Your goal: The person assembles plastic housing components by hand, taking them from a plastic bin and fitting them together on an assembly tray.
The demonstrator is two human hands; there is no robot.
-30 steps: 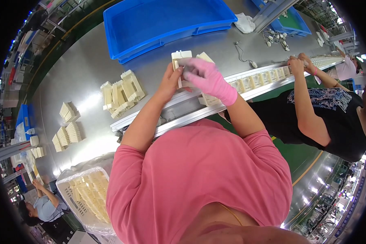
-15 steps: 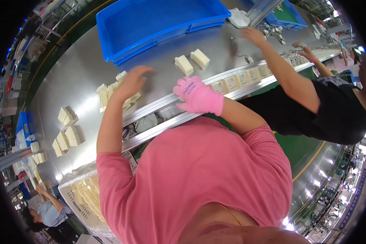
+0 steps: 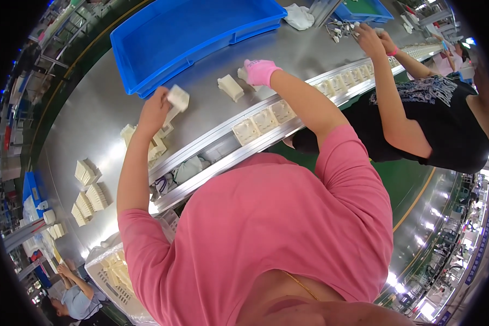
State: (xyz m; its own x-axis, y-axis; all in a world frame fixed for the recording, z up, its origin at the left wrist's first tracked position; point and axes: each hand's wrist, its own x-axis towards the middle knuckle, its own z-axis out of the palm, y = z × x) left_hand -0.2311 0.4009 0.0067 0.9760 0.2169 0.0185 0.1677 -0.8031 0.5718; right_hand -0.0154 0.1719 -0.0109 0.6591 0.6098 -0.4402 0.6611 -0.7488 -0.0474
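My bare left hand [image 3: 156, 108] is closed on a cream plastic block [image 3: 178, 98], slightly blurred, held over the steel table by the blue bin's near corner. Below that hand lies a cluster of similar cream plastic pieces [image 3: 156, 149], partly hidden by my forearm. My right hand [image 3: 259, 73], in a pink glove, reaches forward, its fingers closed round another cream block [image 3: 243, 74] that is mostly covered by the glove. Just left of it a loose cream block [image 3: 231, 88] lies on the table. Square cream boxes [image 3: 263, 120] sit in a row in the metal rail below my right forearm.
A large blue bin [image 3: 146, 89] stands at the back. More cream pieces [image 3: 89, 198] lie at the left; a lined crate [image 3: 111, 271] of them is beside me. On the right a co-worker's hands [image 3: 370, 41] handle small wired parts [image 3: 339, 30] next to a white cloth [image 3: 299, 17].
My left hand now holds a cream block. My right hand has moved forward and right from the rail onto the farther block. The row of boxes reaches farther left along the rail.
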